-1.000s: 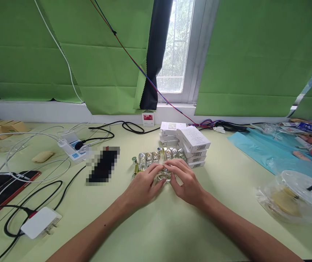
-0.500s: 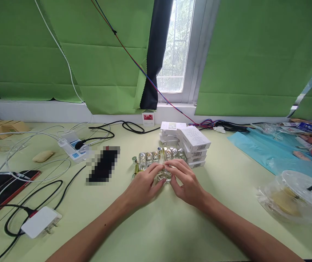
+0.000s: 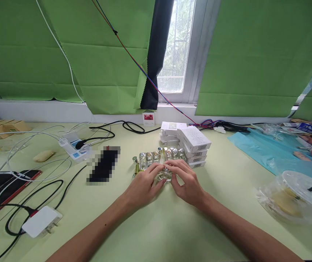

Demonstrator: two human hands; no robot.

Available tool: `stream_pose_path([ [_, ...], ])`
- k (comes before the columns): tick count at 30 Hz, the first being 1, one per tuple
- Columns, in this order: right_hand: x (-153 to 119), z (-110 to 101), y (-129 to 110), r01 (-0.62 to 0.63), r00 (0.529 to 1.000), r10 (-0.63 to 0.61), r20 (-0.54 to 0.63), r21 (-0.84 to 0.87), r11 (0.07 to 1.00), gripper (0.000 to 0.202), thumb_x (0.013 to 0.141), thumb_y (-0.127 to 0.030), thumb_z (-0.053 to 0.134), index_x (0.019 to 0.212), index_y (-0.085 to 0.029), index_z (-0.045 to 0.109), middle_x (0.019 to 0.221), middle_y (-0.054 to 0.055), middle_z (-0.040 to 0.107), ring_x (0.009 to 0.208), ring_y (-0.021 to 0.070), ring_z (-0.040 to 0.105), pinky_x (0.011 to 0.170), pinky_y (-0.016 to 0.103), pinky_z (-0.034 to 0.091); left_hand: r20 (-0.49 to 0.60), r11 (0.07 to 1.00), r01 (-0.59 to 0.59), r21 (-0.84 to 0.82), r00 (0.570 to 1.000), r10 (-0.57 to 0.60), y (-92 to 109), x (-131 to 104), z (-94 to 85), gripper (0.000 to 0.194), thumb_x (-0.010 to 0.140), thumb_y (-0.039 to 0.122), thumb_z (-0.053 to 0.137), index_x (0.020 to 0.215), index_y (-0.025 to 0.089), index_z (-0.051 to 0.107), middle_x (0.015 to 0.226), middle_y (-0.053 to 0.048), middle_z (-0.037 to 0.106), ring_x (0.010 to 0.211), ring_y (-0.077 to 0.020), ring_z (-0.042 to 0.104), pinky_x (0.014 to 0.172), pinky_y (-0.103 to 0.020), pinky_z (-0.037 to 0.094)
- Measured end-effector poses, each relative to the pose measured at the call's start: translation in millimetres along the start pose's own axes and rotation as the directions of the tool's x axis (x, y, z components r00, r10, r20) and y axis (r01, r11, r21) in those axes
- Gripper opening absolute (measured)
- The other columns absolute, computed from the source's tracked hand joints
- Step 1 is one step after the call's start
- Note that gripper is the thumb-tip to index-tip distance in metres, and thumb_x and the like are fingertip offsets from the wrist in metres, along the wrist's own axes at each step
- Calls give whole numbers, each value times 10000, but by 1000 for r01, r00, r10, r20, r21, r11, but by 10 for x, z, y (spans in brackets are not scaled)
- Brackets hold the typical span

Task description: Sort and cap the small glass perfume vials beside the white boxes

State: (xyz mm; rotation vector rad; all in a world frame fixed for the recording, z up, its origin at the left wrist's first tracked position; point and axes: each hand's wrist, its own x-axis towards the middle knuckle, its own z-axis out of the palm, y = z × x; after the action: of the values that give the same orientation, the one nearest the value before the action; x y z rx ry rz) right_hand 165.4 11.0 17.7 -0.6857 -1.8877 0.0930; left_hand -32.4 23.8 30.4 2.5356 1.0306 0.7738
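Observation:
My left hand (image 3: 145, 182) and my right hand (image 3: 186, 181) meet at the middle of the table, fingertips and thumbs closed around a small clear glass bottle (image 3: 164, 177) that they partly cover. Behind them stand several glass bottles with metallic necks, one group at the left (image 3: 149, 159) and another at the right (image 3: 173, 153). Gold-coloured caps (image 3: 137, 168) lie beside the left group. Stacked white boxes (image 3: 195, 140) with barcodes are just behind my right hand.
On the left are a power strip (image 3: 74, 149), a white charger (image 3: 42, 221), looped cables and a blurred dark object (image 3: 103, 165). A lidded plastic cup (image 3: 295, 196) and blue plastic sheet (image 3: 265, 147) are at the right.

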Motion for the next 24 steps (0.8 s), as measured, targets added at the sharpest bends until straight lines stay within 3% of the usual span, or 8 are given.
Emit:
stream_pose_path([
  [24,-23,0,40,13,1000,-14,13,7,1000,520,890,24,469,1323,-243,577,1188,111,676,1093,234,620,897,433,587,3,1000,-3,1,1000,3,-4,-5,4,290,995,251,504,1284,265,495,1287,-55,606,751,-120,667,657,-272,532],
])
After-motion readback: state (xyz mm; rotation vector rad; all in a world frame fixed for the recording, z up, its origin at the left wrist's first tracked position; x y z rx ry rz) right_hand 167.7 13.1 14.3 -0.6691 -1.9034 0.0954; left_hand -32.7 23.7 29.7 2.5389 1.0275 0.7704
